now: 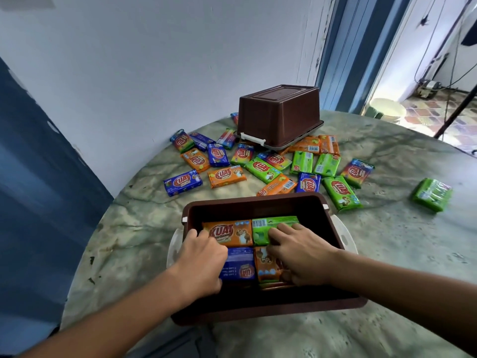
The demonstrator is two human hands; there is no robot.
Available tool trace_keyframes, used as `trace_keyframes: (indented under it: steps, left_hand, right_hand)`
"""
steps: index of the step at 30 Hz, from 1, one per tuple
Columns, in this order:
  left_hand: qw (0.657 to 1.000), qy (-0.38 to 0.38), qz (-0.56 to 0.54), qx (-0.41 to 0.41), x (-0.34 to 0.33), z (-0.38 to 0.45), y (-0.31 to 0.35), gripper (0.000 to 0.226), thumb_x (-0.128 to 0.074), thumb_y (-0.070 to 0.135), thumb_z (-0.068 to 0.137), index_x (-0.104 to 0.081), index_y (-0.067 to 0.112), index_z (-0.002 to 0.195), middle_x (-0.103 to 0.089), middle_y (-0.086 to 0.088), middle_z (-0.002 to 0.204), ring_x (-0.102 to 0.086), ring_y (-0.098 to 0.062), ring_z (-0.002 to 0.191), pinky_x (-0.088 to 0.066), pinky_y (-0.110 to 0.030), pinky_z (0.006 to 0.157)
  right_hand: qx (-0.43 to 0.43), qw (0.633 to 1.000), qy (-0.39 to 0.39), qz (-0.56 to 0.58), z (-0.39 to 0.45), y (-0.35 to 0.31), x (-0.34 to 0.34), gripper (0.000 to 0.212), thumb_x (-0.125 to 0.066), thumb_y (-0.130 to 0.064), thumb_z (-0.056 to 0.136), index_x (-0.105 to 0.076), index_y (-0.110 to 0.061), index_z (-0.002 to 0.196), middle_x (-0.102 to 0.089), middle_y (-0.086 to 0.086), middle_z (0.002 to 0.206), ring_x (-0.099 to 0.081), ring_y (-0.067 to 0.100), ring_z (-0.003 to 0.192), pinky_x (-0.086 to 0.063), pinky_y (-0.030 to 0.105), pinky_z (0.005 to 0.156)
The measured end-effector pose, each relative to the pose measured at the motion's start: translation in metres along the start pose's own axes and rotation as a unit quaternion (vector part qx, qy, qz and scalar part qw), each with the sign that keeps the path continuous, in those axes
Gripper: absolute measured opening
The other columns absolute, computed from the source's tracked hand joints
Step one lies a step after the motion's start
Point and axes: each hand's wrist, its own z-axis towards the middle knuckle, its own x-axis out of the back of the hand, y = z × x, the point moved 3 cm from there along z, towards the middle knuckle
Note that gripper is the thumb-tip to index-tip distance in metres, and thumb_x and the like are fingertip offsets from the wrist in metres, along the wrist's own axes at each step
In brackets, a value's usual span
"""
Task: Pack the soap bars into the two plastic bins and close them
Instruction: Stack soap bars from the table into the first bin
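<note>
Brown open bin (333, 228) near the counter (144, 228) edge, four soap bars (229, 232) flat inside, long axes left-right, left hand (198, 264) curled on the orange bar, right hand (299, 254) fingers pressing the green bar (260, 228), second bin (278, 115) upside down behind scattered bars (263, 169).

Round marble-look table (387, 254): open brown bin (333, 220) nearest, soap bars (263, 167) scattered behind it, upturned brown bin (278, 112) set farther back.

daylight floods in from the doorway (402, 99) at two o'clock, overexposed there; the room is softly lit, edges bend with wide-angle distortion, centre sharp.
</note>
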Motion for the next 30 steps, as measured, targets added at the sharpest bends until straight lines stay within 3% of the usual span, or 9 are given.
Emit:
trace_keyframes:
  steps: [2,4,6,8,13,20,23,30]
  left_hand:
    - [1.000,0.011,-0.014,-0.019,-0.003,0.005,0.002,0.059,-0.066,0.043,0.075,-0.047,0.015,0.124,-0.047,-0.010,0.125,-0.041,-0.028,0.114,-0.039,-0.040,0.095]
    - [0.998,0.002,-0.044,-0.042,-0.005,0.009,0.005,0.096,-0.069,0.054,0.070,-0.021,0.017,0.144,-0.026,-0.013,0.142,-0.028,-0.030,0.127,-0.035,-0.046,0.103]
    - [0.997,-0.015,-0.065,-0.044,-0.010,0.014,0.010,0.118,-0.068,0.064,0.067,0.002,0.018,0.150,-0.007,-0.012,0.152,-0.016,-0.033,0.136,-0.031,-0.053,0.107]
    - [0.998,-0.012,-0.048,-0.038,-0.017,0.020,0.018,0.122,-0.064,0.070,0.066,0.008,0.017,0.149,0.001,-0.014,0.154,-0.013,-0.036,0.136,-0.034,-0.058,0.103]
    - [1.000,0.005,0.015,-0.026,-0.034,0.030,0.029,0.110,-0.042,0.074,0.079,0.012,0.007,0.148,0.001,-0.021,0.153,-0.011,-0.041,0.136,-0.037,-0.062,0.095]
    - [0.998,0.001,0.057,-0.036,-0.032,0.033,0.029,0.111,-0.034,0.078,0.079,0.012,0.004,0.147,-0.001,-0.024,0.153,-0.015,-0.042,0.134,-0.042,-0.058,0.092]
    - [0.998,0.003,0.030,-0.050,-0.026,0.035,0.024,0.114,-0.046,0.079,0.073,0.003,0.009,0.149,-0.011,-0.018,0.150,-0.022,-0.036,0.130,-0.048,-0.050,0.091]
    - [0.996,-0.021,-0.073,-0.048,-0.009,0.040,0.006,0.115,-0.068,0.075,0.056,-0.016,0.031,0.148,-0.029,0.000,0.139,-0.030,-0.021,0.117,-0.044,-0.038,0.096]
  right_hand:
    - [-0.040,0.999,0.016,-0.003,-0.001,0.003,-0.003,0.080,-0.079,-0.060,0.049,-0.061,-0.018,0.115,-0.057,0.012,0.116,-0.057,0.032,0.104,-0.052,0.043,0.072]
    - [-0.069,0.998,-0.006,0.008,0.000,0.005,-0.011,0.108,-0.075,-0.064,0.058,-0.030,-0.015,0.143,-0.033,0.018,0.144,-0.035,0.040,0.131,-0.042,0.051,0.093]
    - [-0.096,0.995,-0.038,-0.001,0.001,0.008,-0.018,0.124,-0.073,-0.064,0.064,-0.001,-0.014,0.151,-0.011,0.019,0.155,-0.015,0.041,0.142,-0.031,0.054,0.104]
    - [-0.091,0.995,-0.035,-0.023,0.006,0.007,-0.022,0.127,-0.074,-0.061,0.065,0.007,-0.013,0.151,-0.006,0.022,0.156,-0.013,0.043,0.142,-0.030,0.056,0.105]
    - [-0.087,0.996,-0.002,-0.029,0.012,0.007,-0.029,0.121,-0.074,-0.061,0.064,-0.004,-0.013,0.150,-0.021,0.021,0.148,-0.025,0.041,0.133,-0.036,0.052,0.098]
    - [-0.068,0.997,-0.004,0.027,0.014,0.017,-0.024,0.124,-0.071,-0.074,0.056,-0.010,-0.017,0.149,-0.021,0.017,0.148,-0.025,0.038,0.132,-0.038,0.052,0.098]
    - [-0.061,0.997,0.001,0.042,0.013,0.020,-0.022,0.123,-0.071,-0.075,0.055,-0.015,-0.019,0.148,-0.026,0.016,0.144,-0.029,0.037,0.127,-0.042,0.050,0.094]
    - [-0.061,0.996,0.021,0.068,0.011,0.027,-0.019,0.117,-0.071,-0.076,0.055,-0.022,-0.025,0.149,-0.030,0.011,0.141,-0.033,0.032,0.123,-0.047,0.043,0.085]
